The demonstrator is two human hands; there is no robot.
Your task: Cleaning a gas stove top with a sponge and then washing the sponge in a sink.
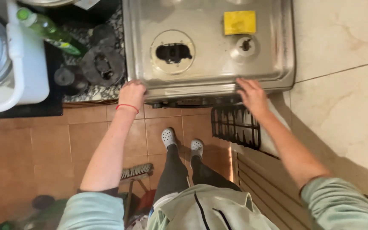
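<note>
Grip, two items: my left hand (132, 93) curled over the front left corner of the steel hob top (209, 74), fingers closed on its edge; my right hand (252, 94) laid flatter on the front right edge, fingers spread and partly bent over the lip, so I cannot tell how firmly it has hold there. Hob top: stainless, sitting on the cooker directly in front of me, between the dark stone worktop (107, 91) at my left and the pale tiled wall (341, 64) at my right. Fittings: two burner openings bare, caps and grates off; one yellow sponge (239, 22) lying flat near the rear right. Removed parts: black burner rings (103, 64) on the worktop; a black grate (235, 125) standing low beside the cooker's front right. Also present: green bottle (47, 30), white appliance (26, 64), brush head (136, 172) on the floor by my shoes. Step in hand, as I judge it: both hands taking hold of the front edge of the stripped top. Next move would call for an even pull from both sides, with the loose sponge kept from sliding.
</note>
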